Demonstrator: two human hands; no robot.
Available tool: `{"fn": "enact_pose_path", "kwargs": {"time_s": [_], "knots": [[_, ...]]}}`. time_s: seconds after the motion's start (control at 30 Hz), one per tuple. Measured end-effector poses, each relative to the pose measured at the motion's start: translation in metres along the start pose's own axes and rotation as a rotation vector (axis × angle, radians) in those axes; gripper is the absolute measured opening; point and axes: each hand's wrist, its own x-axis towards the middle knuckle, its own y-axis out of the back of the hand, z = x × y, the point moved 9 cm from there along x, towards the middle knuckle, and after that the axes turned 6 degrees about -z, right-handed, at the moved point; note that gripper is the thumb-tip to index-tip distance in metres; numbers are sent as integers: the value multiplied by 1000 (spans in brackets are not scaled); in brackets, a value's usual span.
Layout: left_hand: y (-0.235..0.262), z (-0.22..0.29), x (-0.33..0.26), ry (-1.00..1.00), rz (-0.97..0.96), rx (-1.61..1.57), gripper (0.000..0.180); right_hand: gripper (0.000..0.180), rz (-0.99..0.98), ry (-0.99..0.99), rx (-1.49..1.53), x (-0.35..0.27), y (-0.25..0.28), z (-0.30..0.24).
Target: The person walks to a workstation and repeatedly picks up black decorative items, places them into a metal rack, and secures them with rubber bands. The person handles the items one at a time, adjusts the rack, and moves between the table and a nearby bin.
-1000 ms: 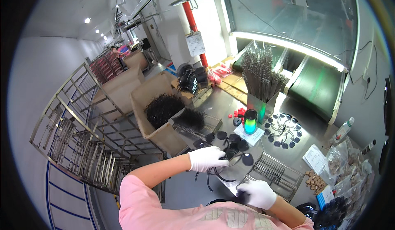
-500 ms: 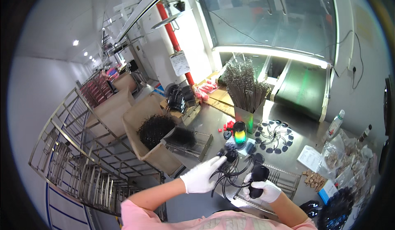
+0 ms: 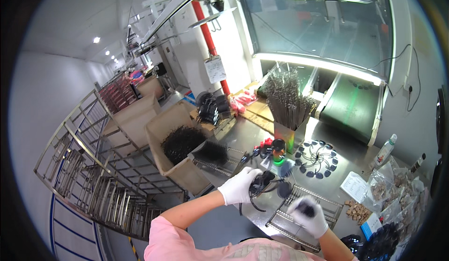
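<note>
Steel worktable [image 3: 243, 135], left hand [image 3: 239, 191] gripping black wire bundle [image 3: 262, 184], right hand [image 3: 308, 216] blurred

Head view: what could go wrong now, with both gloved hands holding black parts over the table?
1. The left hand grips a tangled bunch of black parts; loose loops hang down and may snag or drop.
2. The right hand looks blurred; its small black piece could slip onto the wire rack.

Cardboard box [image 3: 164, 135] of black parts, upright metal rods [image 3: 288, 100], perhaps a spray bottle [image 3: 385, 150]
</note>
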Motion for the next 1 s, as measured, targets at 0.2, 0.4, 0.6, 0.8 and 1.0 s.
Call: {"fn": "enact_pose_path", "kwargs": {"time_s": [0.2,0.4,0.6,0.8,1.0], "knots": [[-31,46,4,-345,-66,359,64,82,-422,-1,1025,10,-48,32],[-29,20,-6,-318,-326,316,62,24,-264,168,-878,13,-52,-8],[-8,37,-23,-564,-175,348,46,35,184,-209,701,15,3,61],[-41,47,-38,-895,-136,626,39,72,-545,-222,1069,23,-57,56],[-62,13,-44,-840,-276,672,33,30,-544,-36,-651,32,-74,9]]}}
